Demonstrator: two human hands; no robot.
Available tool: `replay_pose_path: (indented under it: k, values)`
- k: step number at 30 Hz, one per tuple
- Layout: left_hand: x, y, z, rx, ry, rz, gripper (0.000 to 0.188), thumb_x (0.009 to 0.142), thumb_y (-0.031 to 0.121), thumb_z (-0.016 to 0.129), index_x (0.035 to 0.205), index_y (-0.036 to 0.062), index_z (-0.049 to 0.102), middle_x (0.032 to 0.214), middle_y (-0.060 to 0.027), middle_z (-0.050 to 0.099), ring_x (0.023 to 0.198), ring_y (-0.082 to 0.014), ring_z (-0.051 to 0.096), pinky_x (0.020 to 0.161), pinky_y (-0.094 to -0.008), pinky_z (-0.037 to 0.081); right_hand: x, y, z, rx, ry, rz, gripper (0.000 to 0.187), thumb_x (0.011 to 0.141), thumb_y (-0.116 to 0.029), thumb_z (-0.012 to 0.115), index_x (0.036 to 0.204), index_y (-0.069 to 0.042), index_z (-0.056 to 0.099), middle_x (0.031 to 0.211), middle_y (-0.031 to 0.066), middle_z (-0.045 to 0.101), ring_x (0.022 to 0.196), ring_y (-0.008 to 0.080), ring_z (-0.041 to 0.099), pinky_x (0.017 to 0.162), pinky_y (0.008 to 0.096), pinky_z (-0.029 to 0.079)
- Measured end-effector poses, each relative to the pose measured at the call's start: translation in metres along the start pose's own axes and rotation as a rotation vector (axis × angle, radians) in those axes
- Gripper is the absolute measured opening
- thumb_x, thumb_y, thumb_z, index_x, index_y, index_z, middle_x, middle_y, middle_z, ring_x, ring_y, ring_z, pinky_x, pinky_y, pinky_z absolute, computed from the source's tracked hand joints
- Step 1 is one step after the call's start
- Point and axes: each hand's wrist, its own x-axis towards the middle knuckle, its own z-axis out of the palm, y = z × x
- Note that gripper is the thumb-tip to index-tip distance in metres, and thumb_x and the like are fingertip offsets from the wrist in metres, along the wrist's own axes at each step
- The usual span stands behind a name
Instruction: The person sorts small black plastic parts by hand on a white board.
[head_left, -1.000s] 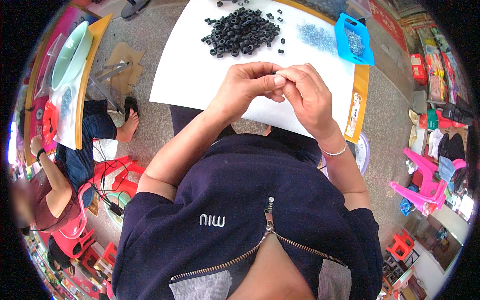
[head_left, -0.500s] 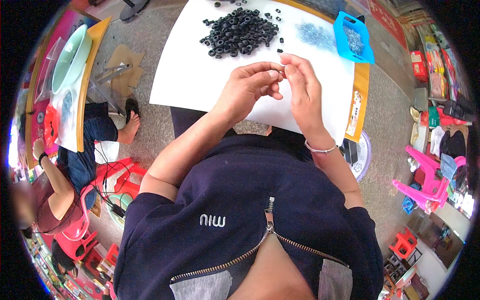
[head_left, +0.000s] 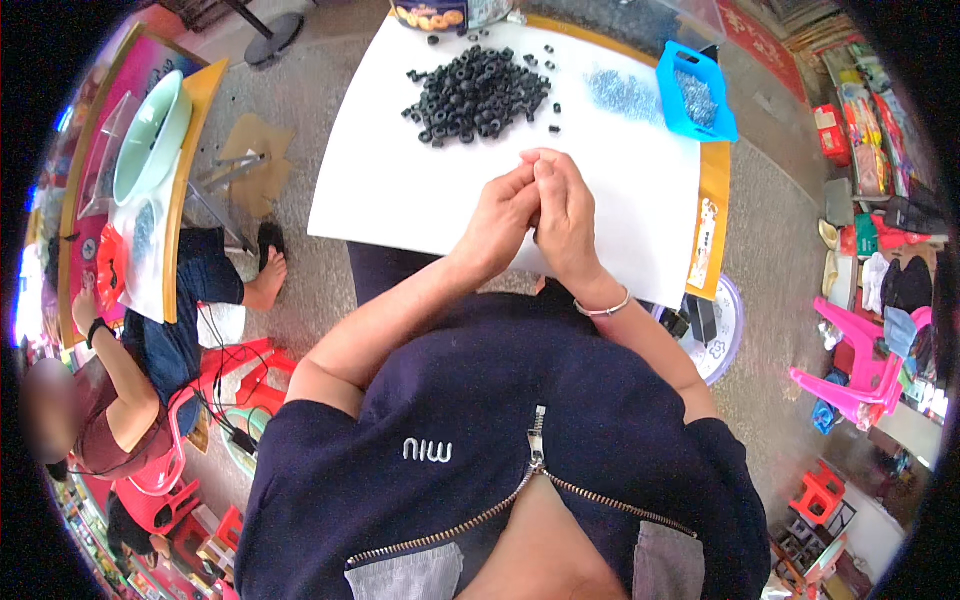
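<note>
My left hand [head_left: 503,217] and my right hand [head_left: 568,212] are pressed together above the near part of a white sheet [head_left: 400,195]. Both have their fingers closed, thumbs and fingertips meeting; whatever lies between them is hidden. Beyond them on the sheet is a heap of small black ring-like pieces [head_left: 475,95], with several strays to its right. A loose patch of tiny silvery-blue metal pieces [head_left: 622,93] is spread farther right. More of these fill a blue plastic basket [head_left: 726,98] at the table's far right corner.
A round tin [head_left: 430,16] stands at the sheet's far edge. Below the table's right side is a purple-rimmed tub [head_left: 737,340]. Another person [head_left: 125,400] sits at a table on the left holding a pale green basin [head_left: 150,150]. A pink stool [head_left: 860,375] is at right.
My hands have drawn closer together and shifted slightly left and nearer me; the right fingers, earlier partly extended, now fold against the left hand. The view has tilted, bringing the tin in.
</note>
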Motion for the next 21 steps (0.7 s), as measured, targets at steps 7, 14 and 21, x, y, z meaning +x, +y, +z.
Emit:
replay_pose_path:
  k: [7, 14, 21]
  values:
    - [0.014, 0.007, -0.026, -0.353, -0.134, -0.133, 0.027, 0.096, 0.03, 0.049, 0.083, 0.0072, 0.052, 0.069, 0.0006, 0.045, 0.056, -0.0071, 0.04, 0.047, -0.0219, 0.033, 0.017, -0.001, -0.032, 0.088, -0.245, -0.057, 0.022, 0.094, -0.013, 0.049, 0.108, 0.002, 0.055, 0.114, 0.008, 0.049, 0.09, 0.0134, 0.056, 0.078, 0.0252, 0.047]
    - [0.016, 0.007, -0.028, -0.31, -0.114, -0.142, 0.045, 0.096, 0.041, 0.045, 0.11, -0.001, 0.054, 0.078, -0.0016, 0.051, 0.06, -0.0102, 0.042, 0.051, -0.024, 0.036, 0.085, -0.005, -0.051, 0.122, -0.127, 0.096, 0.019, 0.087, -0.007, 0.054, 0.104, 0.0, 0.059, 0.091, 0.0037, 0.061, 0.082, 0.0097, 0.057, 0.075, 0.0242, 0.047]
    - [0.031, -0.015, -0.055, -0.341, -0.087, -0.18, 0.041, 0.097, 0.035, 0.043, 0.114, -0.002, 0.053, 0.083, -0.0028, 0.053, 0.066, -0.0098, 0.046, 0.057, -0.0241, 0.042, 0.286, 0.009, -0.092, -0.313, 0.14, -0.176, 0.019, 0.089, -0.017, 0.055, 0.097, -0.001, 0.059, 0.076, 0.0041, 0.06, 0.066, 0.0117, 0.056, 0.06, 0.0269, 0.045]
